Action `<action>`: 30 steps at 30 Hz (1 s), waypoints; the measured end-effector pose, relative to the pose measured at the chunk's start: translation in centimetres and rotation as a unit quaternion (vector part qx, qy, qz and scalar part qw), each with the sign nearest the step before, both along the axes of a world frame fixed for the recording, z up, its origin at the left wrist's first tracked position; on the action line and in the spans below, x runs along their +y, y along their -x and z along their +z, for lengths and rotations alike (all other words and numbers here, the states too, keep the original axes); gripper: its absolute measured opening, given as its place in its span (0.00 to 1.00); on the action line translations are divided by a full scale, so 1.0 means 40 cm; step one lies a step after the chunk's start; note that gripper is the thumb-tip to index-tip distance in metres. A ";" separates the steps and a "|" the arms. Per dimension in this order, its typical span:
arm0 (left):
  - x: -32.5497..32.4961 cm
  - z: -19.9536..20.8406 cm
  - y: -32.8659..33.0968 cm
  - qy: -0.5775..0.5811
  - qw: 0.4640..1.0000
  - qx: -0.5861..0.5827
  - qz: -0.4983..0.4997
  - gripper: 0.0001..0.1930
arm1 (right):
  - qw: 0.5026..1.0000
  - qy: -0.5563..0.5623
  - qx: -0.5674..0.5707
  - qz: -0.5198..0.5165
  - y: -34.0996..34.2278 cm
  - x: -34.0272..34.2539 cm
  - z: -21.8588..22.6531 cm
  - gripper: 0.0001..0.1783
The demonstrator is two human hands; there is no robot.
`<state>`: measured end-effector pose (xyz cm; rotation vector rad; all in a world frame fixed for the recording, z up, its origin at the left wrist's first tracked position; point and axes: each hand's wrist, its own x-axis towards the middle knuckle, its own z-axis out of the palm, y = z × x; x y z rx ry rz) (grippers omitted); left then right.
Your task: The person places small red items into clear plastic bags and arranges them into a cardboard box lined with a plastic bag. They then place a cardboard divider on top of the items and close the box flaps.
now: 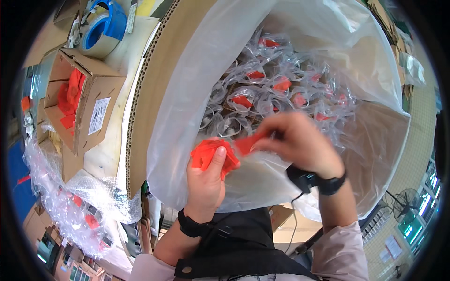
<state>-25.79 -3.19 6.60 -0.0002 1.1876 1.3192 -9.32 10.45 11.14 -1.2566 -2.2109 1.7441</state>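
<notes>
My left hand point(206, 182) is closed round a bunch of red slips point(208, 153), its thumb pressed on top. Just to the right, my right hand point(295, 143) pinches a single red slip point(247, 143) between thumb and fingers, slightly blurred by motion. Both hands are above the near side of a large cardboard box point(152, 89) lined with a clear plastic bag point(183, 98). Inside the liner stand many clear plastic bags point(229, 124) with twisted, gathered tops. Red slips point(282, 84) show among several of these tops. What the bags contain is hard to make out.
On the left, a small open carton point(101, 105) holds more red slips point(70, 93). Behind it sits a blue tape dispenser point(112, 21) with a wide tape roll. Bubble wrap point(103, 192) hangs at the lower left. A cable point(294, 220) runs from my right wrist. A fan point(403, 203) stands far right.
</notes>
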 end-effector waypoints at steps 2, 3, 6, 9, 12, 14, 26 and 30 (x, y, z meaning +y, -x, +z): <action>0.001 -0.008 0.017 0.012 1.000 0.010 -0.020 0.13 | 0.994 -0.075 -0.059 -0.045 0.010 0.070 0.064 0.07; 0.001 -0.011 0.027 0.025 0.998 0.059 -0.003 0.13 | 0.982 -0.174 -0.059 -0.036 0.021 0.105 0.051 0.06; 0.010 -0.002 0.074 -0.022 0.983 0.179 0.037 0.11 | 0.955 -0.281 0.003 0.094 0.090 0.175 -0.078 0.08; 0.046 0.038 0.088 -0.019 0.982 0.184 0.039 0.13 | 0.949 -0.272 -0.012 0.157 0.173 0.179 -0.224 0.10; 0.050 0.059 0.079 -0.016 0.978 0.203 0.036 0.14 | 0.934 -0.276 -0.110 0.196 0.191 0.148 -0.274 0.09; 0.045 0.069 0.082 -0.008 0.976 0.210 0.051 0.14 | 0.903 -0.295 -0.194 0.246 0.209 0.134 -0.262 0.08; 0.038 0.083 0.073 0.012 0.981 0.192 0.002 0.13 | 0.913 -0.335 -0.206 0.105 0.276 0.134 -0.345 0.10; 0.042 0.076 0.058 0.011 0.993 0.114 -0.011 0.13 | 0.904 -0.350 -0.226 0.093 0.255 0.128 -0.339 0.10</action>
